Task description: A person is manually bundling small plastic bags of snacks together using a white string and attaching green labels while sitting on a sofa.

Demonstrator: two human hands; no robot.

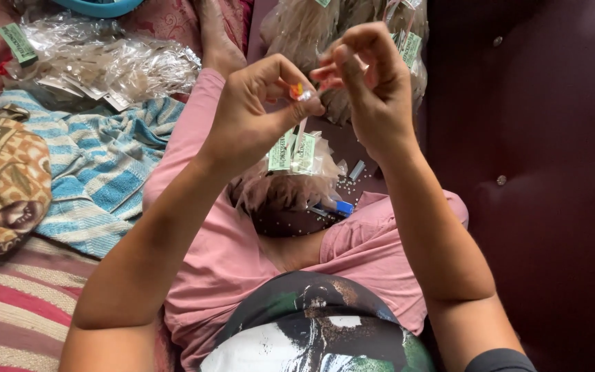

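We see the left hand pinching a small orange bead; the right hand, fingers curled, touches it. Packets lie below.

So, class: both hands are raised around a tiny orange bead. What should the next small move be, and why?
Probably bring the right hand in to meet the small orange bead pinched in the left hand. Its fingertips sit right beside the bead, both hands raised above the lap.

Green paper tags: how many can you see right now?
5: two side by side on the lap packet, one top left, one behind the right hand, one at the top edge. More may be hidden.
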